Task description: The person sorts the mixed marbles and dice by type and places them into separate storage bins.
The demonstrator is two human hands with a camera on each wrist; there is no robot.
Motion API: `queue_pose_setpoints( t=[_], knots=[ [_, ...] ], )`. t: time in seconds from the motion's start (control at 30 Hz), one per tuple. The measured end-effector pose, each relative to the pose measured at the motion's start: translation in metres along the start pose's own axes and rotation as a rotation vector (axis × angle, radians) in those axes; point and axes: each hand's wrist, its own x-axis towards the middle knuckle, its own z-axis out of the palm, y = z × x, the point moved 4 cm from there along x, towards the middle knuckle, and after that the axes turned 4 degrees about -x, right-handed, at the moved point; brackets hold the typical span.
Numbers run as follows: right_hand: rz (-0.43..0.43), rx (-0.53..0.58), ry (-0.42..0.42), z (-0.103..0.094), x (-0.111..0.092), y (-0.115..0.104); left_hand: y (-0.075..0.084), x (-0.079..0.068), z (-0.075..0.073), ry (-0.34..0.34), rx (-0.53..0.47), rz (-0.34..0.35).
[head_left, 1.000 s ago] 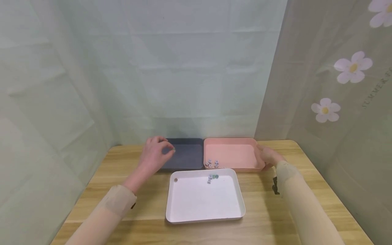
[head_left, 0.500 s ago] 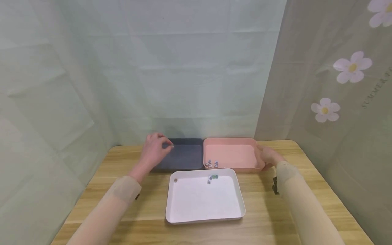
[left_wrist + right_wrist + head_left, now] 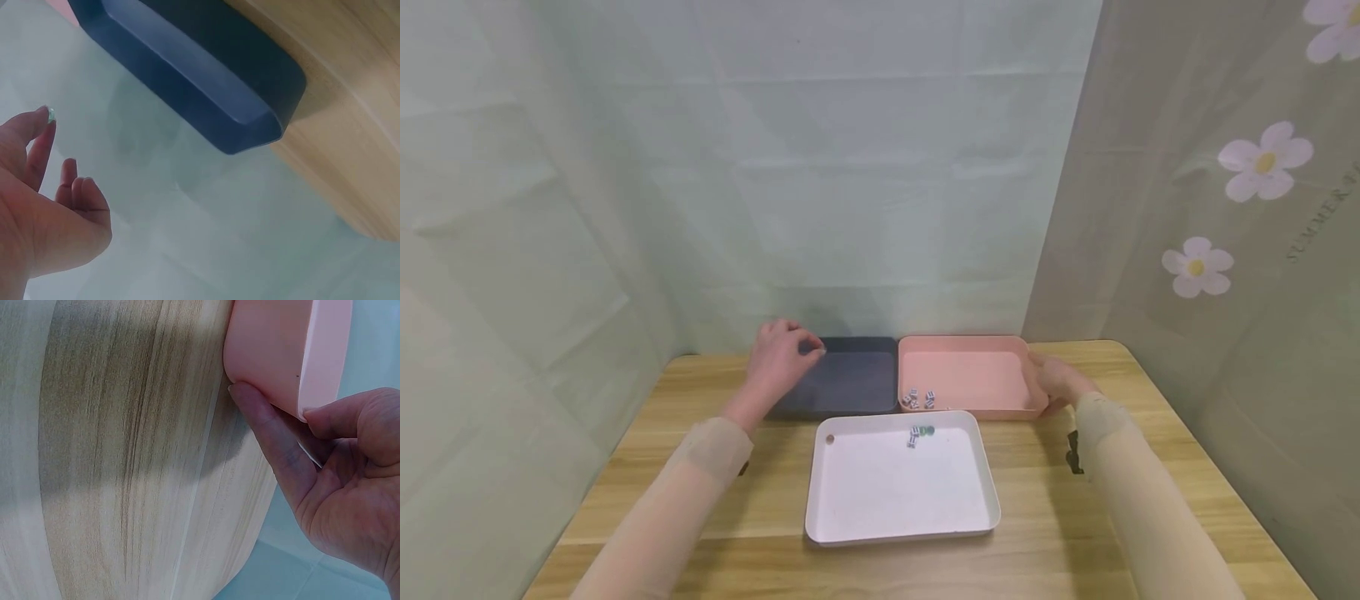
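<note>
Head view moderately bright, light diffuse, soft shadow on the wooden table point(image 3: 775, 533) beside the right sleeve point(image 3: 1142, 492), dice point(image 3: 930, 396) softly resolved, both wrist views dimmer, right one crossed by broad shadow, small piece point(image 3: 51, 115) indistinct.

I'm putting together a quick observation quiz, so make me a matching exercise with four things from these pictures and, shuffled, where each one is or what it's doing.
Column one:
1. left hand
2. white tray
3. right hand
4. dark blue tray

Column two:
A. grips the end of the pink tray
B. stands directly left of the pink tray
C. pinches a small greenish piece
D. nearest tray to the wearer

Pairs: 1-C, 2-D, 3-A, 4-B
</note>
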Motion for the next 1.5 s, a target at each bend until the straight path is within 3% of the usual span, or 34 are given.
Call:
queue_pose_setpoints(
  t=[0.5,0.67,0.9,1.23,1.5],
  knots=[
    [0.013,-0.014,0.002,-0.001,0.001,-0.001,-0.011,-0.006,0.036,-0.109,0.135,-0.022],
    [0.008,-0.02,0.003,-0.001,0.002,0.0,-0.016,-0.007,0.047,-0.153,0.138,-0.048],
    [0.002,-0.04,0.014,-0.002,0.005,0.002,-0.021,-0.009,0.058,-0.163,0.144,-0.055],
    [-0.033,-0.066,0.012,-0.003,-0.01,-0.007,-0.025,-0.01,0.063,-0.15,0.156,-0.044],
    [-0.026,-0.078,0.012,-0.002,-0.007,-0.005,-0.023,-0.011,0.057,-0.14,0.144,-0.035]
  ],
)
